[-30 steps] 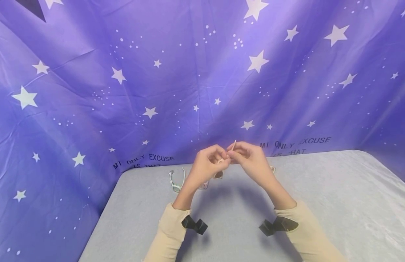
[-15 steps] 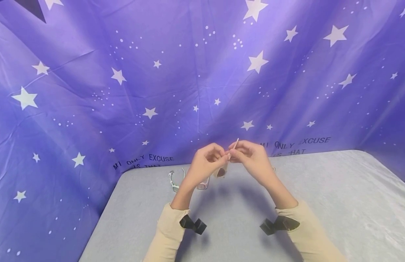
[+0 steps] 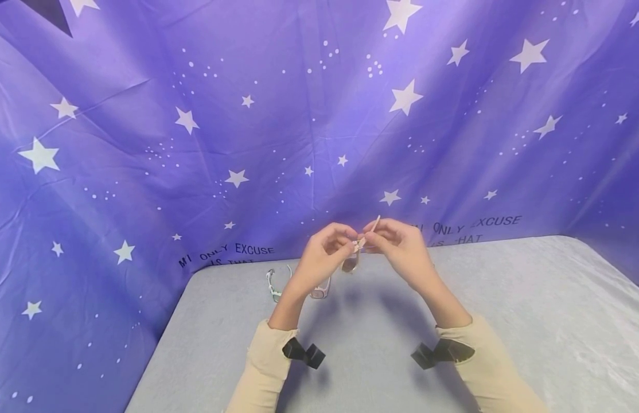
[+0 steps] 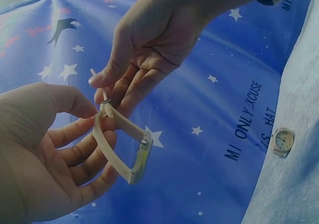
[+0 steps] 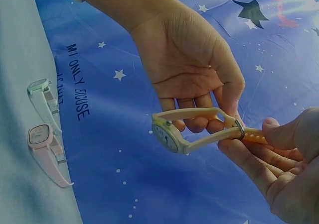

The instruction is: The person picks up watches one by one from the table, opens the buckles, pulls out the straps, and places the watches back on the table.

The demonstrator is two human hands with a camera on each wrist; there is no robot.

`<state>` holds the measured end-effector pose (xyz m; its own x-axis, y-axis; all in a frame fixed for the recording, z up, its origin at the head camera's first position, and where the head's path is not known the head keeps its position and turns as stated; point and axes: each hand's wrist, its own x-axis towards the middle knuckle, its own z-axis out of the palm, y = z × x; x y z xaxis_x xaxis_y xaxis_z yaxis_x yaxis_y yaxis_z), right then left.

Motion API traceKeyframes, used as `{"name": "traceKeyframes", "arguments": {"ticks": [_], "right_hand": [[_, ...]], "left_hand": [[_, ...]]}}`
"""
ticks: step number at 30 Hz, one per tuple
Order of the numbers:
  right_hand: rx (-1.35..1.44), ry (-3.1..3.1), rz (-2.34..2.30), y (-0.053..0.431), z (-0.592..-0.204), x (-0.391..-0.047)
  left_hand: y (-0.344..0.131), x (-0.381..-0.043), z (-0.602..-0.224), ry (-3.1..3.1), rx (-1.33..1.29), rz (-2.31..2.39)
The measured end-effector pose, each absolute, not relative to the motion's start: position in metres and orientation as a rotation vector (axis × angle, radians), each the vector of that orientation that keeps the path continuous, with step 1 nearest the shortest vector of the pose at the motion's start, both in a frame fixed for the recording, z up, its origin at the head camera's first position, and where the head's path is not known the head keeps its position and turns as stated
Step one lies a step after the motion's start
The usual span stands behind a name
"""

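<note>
Between both hands, raised above the table's far part, hangs a wristwatch (image 3: 350,264) with a pale yellow-beige strap. Its strap forms a loop, and the round dial (image 5: 166,136) faces sideways in the right wrist view. My left hand (image 3: 319,255) pinches the strap beside the metal buckle (image 5: 240,130). With thumb and fingertips, my right hand (image 3: 400,248) pinches the strap's tail, which has holes and passes through the buckle. In the left wrist view the strap (image 4: 110,153) hangs below the fingertips, its dial seen nearly edge-on.
On the grey table (image 3: 515,310) lie a pale green watch (image 5: 45,99) and a pink watch (image 5: 42,135), left of the hands. Another watch with a round dial (image 4: 283,141) lies to the right. A purple star-printed cloth (image 3: 319,115) hangs behind the table.
The strap's tail has shifted a little to the right and tilts more, with my right hand pinching it. The watch case has swung slightly right and shows more clearly below the hands.
</note>
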<state>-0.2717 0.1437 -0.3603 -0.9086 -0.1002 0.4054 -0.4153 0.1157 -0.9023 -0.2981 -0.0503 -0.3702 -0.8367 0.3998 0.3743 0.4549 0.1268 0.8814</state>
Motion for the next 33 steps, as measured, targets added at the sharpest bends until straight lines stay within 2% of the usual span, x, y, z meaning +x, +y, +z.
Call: {"name": "traceKeyframes", "arguments": {"ticks": [10, 33], "right_hand": [[0.504, -2.145, 1.875, 0.143, -0.358, -0.272], [0.576, -2.148, 1.916, 0.14, -0.358, -0.268]], "left_hand": [[-0.055, -0.3, -0.368, -2.283, -0.961, -1.93], [-0.062, -0.293, -0.36, -2.332, -0.866, -2.047]]}}
